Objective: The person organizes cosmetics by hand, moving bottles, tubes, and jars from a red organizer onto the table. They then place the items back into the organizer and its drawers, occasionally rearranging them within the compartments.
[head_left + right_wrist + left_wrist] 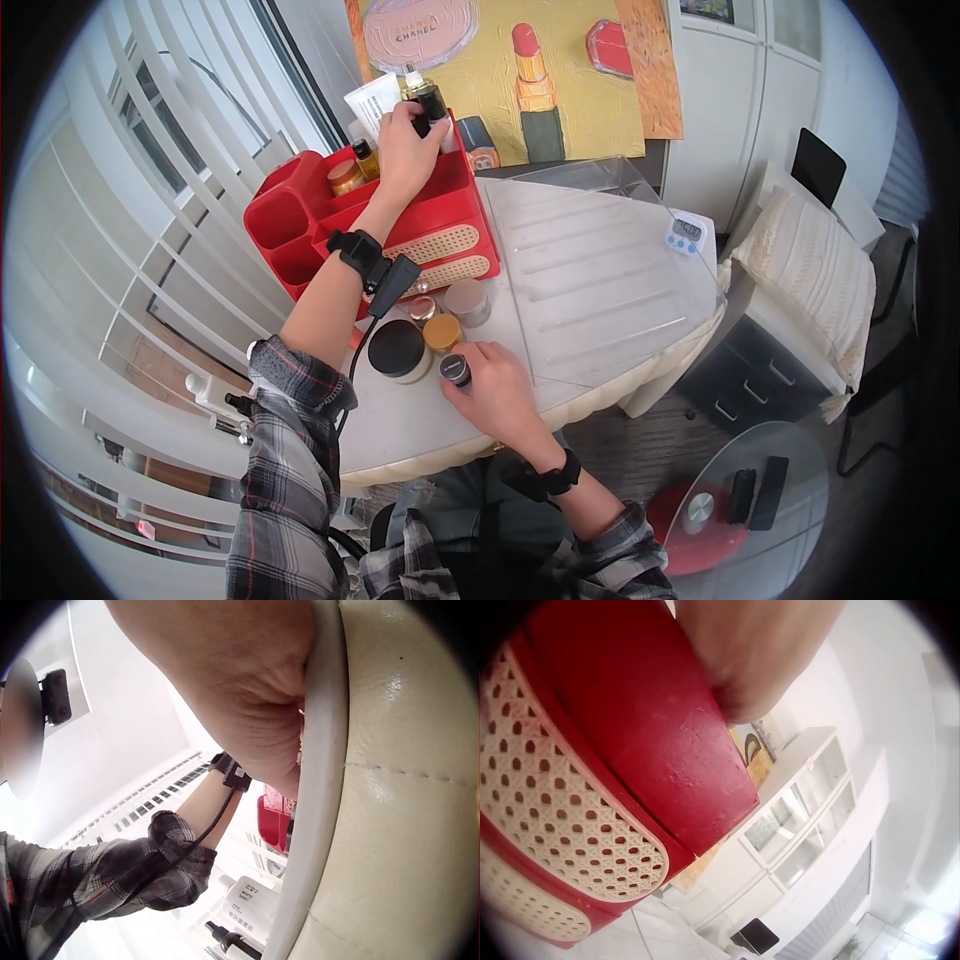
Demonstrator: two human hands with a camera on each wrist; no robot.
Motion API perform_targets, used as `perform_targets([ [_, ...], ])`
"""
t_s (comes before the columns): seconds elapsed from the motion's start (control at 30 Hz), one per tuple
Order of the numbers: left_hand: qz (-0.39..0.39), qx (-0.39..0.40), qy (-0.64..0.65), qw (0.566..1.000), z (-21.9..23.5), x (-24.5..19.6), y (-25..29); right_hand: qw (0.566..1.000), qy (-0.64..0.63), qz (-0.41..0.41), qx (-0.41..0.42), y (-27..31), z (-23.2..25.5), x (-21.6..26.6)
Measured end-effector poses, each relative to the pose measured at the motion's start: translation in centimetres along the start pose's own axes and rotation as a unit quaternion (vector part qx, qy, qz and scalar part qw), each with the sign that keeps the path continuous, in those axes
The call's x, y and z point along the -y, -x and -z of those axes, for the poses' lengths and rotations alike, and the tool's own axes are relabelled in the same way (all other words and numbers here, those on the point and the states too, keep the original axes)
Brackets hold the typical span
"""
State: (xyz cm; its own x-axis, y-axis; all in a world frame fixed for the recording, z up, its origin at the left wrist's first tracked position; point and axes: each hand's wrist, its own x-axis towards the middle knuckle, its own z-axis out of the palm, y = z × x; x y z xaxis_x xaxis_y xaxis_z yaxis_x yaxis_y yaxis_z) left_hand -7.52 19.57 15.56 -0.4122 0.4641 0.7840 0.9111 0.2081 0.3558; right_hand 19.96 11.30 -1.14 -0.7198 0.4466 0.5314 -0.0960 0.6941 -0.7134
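My left hand (408, 155) reaches into the back compartment of a red organizer (345, 215), fingers curled at a black-topped bottle (431, 101). A white tube (374, 103) stands just left of that bottle. Near the front of the table, my right hand (500, 392) grips a small jar with a dark lid (455, 369). Beside this jar are a larger jar with a black lid (397, 347), a gold-lidded jar (442, 332), a pale-lidded jar (466, 300) and a small shiny-lidded jar (422, 309). In the left wrist view the organizer's woven-pattern drawer front (562, 799) hides the fingers.
A clear ridged acrylic panel (600, 270) covers the table's right part, with a white digital timer (686, 233) at its far corner. Behind the organizer leans a painting with a lipstick (535, 90). The table's edge is cream and padded (405, 810). White railings (130, 300) run along the left.
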Motion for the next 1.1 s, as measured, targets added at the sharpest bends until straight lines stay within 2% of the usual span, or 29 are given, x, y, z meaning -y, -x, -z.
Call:
perform_targets([
  [0.23,-0.006,-0.026,-0.014,1.0,0.9,-0.2,0.5,1.0,-0.005,-0.004,0.002,0.1,0.0,-0.1],
  [0.33,-0.031,-0.057,-0.015,0.998,3.0,-2.4,2.0,0.999,-0.006,0.021,-0.041,0.1,-0.4,-0.4],
  [0.4,-0.05,-0.078,-0.01,0.996,5.6,-4.9,3.9,0.999,-0.011,0.018,-0.034,0.1,-0.5,-0.4],
  [0.47,-0.073,0.004,0.011,0.997,8.7,-8.0,6.8,0.999,-0.014,0.013,-0.027,0.1,-0.4,-0.4],
  [0.57,-0.094,0.084,0.041,0.991,11.9,-9.9,12.4,0.999,-0.008,0.013,-0.031,0.1,-0.4,-0.3],
  [0.6,-0.107,0.109,0.044,0.987,12.7,-10.2,14.4,0.999,-0.008,0.012,-0.033,0.0,-0.4,-0.3],
  [0.67,-0.041,0.163,0.041,0.985,13.7,-10.4,18.3,0.999,-0.005,0.013,-0.034,0.2,-0.4,-0.4],
  [0.7,-0.04,0.161,0.041,0.985,14.0,-10.1,20.0,0.999,-0.009,0.007,-0.035,0.2,-0.6,-0.6],
  [0.77,-0.058,0.225,0.033,0.972,14.2,-8.8,22.8,0.999,-0.01,0.005,-0.035,0.1,-0.8,-0.5],
  [0.87,-0.077,0.243,0.045,0.966,13.4,-8.4,25.3,0.999,-0.014,-0.024,-0.028,0.2,-0.9,-0.4],
  [1.0,-0.022,0.255,-0.003,0.967,13.1,-9.3,26.0,0.999,-0.013,-0.006,-0.04,0.1,-1.1,-0.5],
  [1.1,0.01,0.268,-0.019,0.963,12.4,-8.4,26.4,0.999,-0.006,0.002,-0.031,0.0,-0.9,-0.3],
])
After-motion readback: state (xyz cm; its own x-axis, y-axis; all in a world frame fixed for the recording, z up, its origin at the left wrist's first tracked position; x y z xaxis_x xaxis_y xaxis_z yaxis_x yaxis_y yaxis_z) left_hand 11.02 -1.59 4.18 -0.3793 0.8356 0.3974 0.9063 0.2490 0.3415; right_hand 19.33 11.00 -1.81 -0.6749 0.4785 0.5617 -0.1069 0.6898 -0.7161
